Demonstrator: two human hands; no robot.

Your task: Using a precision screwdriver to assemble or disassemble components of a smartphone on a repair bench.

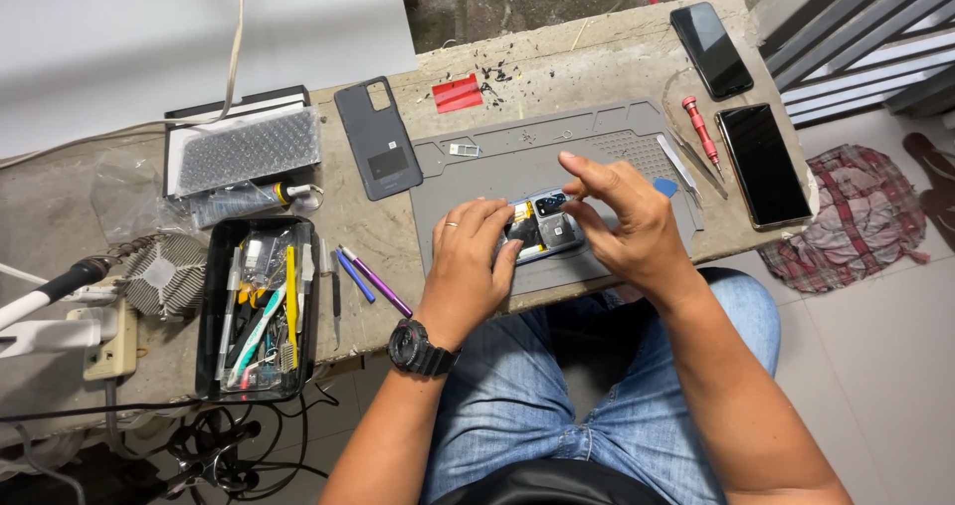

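My left hand (pixel 470 256) lies flat over the near end of the opened phone (pixel 542 228), fingers curled onto its edge, a holding grip that pins it to the grey work mat (pixel 557 152). My right hand (pixel 622 221) hovers at the phone's far end, thumb and forefinger drawn narrow together just above the camera corner; I cannot tell whether anything tiny sits between them. Judgement: this looks like the internal stage of the job, back already off, a small part being picked or placed. The next move likely calls for a steady, fine pinch while the left keeps the body from sliding. Outward: the grey back cover (pixel 380 139) lies on the worktop (pixel 557 62) just beyond the mat's left edge; a red screwdriver (pixel 701 132) and tweezers (pixel 680 165) rest to the right, near two dark phones (pixel 761 164). A black tool tray (pixel 257 308) stands well left, two pens (pixel 368 276) beside it. Nothing stands between hands and phone.
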